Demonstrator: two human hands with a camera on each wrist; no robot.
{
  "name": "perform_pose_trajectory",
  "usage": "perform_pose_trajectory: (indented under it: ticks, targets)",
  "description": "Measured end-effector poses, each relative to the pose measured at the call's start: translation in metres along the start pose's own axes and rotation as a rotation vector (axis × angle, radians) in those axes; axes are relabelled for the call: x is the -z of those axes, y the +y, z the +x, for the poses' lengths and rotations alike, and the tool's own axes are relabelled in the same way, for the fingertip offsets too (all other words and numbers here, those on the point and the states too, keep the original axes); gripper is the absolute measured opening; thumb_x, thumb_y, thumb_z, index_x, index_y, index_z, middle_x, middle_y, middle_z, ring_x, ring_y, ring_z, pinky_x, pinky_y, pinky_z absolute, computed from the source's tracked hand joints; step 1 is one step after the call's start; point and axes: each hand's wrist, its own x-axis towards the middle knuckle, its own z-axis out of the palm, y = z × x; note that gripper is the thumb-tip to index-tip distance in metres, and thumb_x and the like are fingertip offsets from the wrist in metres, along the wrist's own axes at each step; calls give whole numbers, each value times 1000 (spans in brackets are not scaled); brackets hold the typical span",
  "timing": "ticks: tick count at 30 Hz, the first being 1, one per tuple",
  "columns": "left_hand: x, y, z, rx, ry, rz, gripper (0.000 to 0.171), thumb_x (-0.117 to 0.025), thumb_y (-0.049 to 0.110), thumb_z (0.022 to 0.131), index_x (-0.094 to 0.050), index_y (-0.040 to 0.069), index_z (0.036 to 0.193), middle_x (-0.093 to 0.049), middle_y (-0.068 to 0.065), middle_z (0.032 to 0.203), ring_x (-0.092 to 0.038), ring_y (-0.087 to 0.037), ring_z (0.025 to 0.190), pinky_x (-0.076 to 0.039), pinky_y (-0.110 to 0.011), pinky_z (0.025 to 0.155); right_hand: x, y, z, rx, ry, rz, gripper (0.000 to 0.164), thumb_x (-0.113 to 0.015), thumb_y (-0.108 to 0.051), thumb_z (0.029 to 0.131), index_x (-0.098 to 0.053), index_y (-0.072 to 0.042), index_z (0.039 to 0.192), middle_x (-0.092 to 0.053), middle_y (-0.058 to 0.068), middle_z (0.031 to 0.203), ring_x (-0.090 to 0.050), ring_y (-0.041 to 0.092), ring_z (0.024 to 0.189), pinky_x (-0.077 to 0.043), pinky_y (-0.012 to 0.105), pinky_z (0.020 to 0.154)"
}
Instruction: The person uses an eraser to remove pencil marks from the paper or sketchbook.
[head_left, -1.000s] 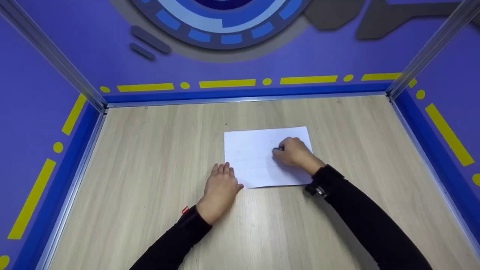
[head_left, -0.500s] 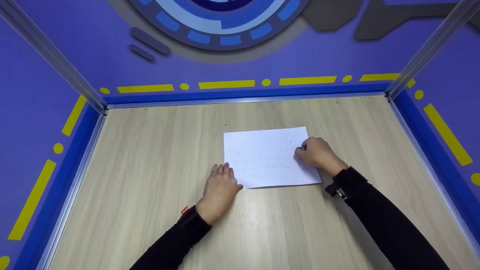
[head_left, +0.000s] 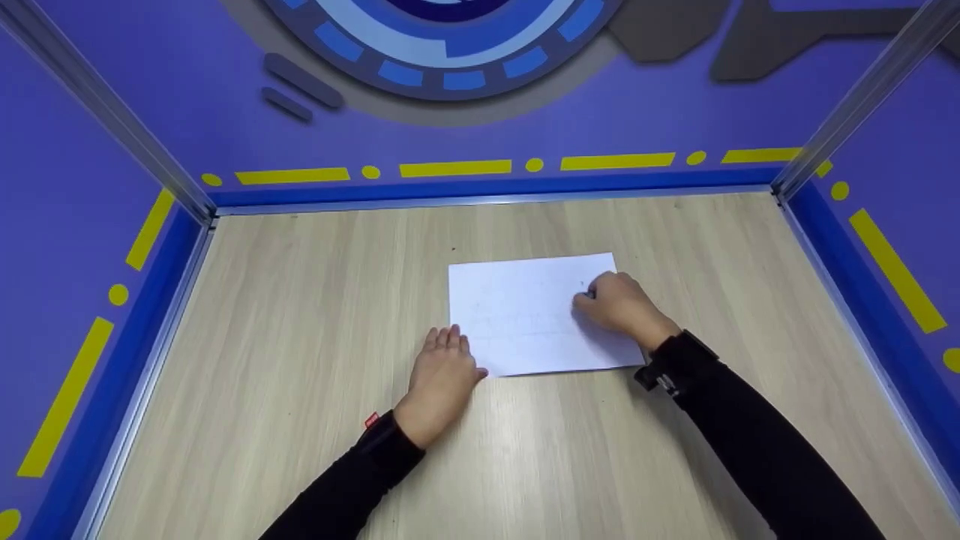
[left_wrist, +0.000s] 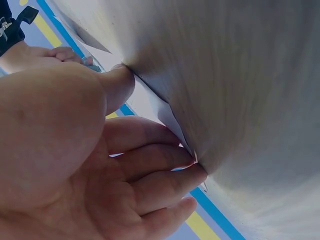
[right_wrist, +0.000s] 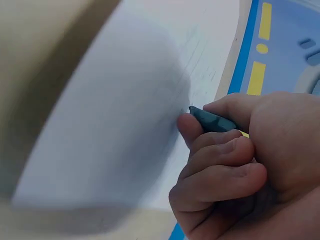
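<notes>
A white sheet of paper (head_left: pixel 517 307) lies flat on the wooden table, with faint grey lines and a few dark specks on it. At its near left corner rests my left hand (head_left: pixel 441 379), fingers stretched out, thumb and fingertips on the paper's edge. The left wrist view shows these fingertips (left_wrist: pixel 192 165) pressing along the slightly lifted edge. Over the right part of the sheet, my right hand (head_left: pixel 622 304) pinches a small dark grey-green eraser (right_wrist: pixel 215 121) between thumb and index finger. Its dark tip is right at the paper; the curled fingers hide its rear.
The light wooden table (head_left: pixel 315 300) surrounds the sheet. Purple panels with yellow stripes (head_left: pixel 292 175) close off the back, left and right sides, with metal rails (head_left: pixel 487 200) along their base. A tiny dark speck (head_left: pixel 453 248) lies behind the paper.
My right hand with the eraser has slid right across the sheet, then partly back left. Dark specks have come into sight on the paper's right part. My left hand has stayed put.
</notes>
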Motion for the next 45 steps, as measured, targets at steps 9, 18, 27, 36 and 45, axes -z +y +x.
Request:
perform_pose_trajectory:
  ticks: [9,18,27,36,45]
  targets:
    - [-1,0,-1,12,18,-18,71,-70,56,102,-73,-5,139,-73,-22,146,-73,-35,135,-53,-47,123,-37,-79,11,128,-15,-59,34,-65,-27,98,-54,-13,70,-59,9,81,-56,26,76,-46,38,68]
    - [0,2,0,13,16,-10,71,-69,56,103,-73,-4,140,-72,-22,147,-72,-34,136,-52,-47,123,-76,-138,21,204,-19,-82,29,-67,-26,102,-74,-4,85,-73,15,95,-62,30,87,-56,46,83]
    - [5,2,1,8,-31,22,72,-65,58,105,-72,-4,142,-72,-20,149,-72,-33,138,-51,-46,124,-68,-118,31,130,-39,-29,44,-65,-28,99,-78,5,123,-75,24,129,-69,38,118,-58,51,108]
    - [1,2,1,3,-24,14,72,-67,57,105,-72,-5,140,-73,-21,147,-72,-33,136,-52,-46,123,-39,-52,29,91,6,63,31,-66,-23,95,-58,-11,67,-49,0,69,-47,19,65,-39,33,60]
    - [3,1,1,0,-7,29,71,-67,58,105,-74,-4,139,-74,-20,146,-73,-32,135,-54,-46,122,1,22,17,53,46,46,38,-63,-26,94,-43,-17,63,-40,-2,65,-43,17,61,-35,32,58]
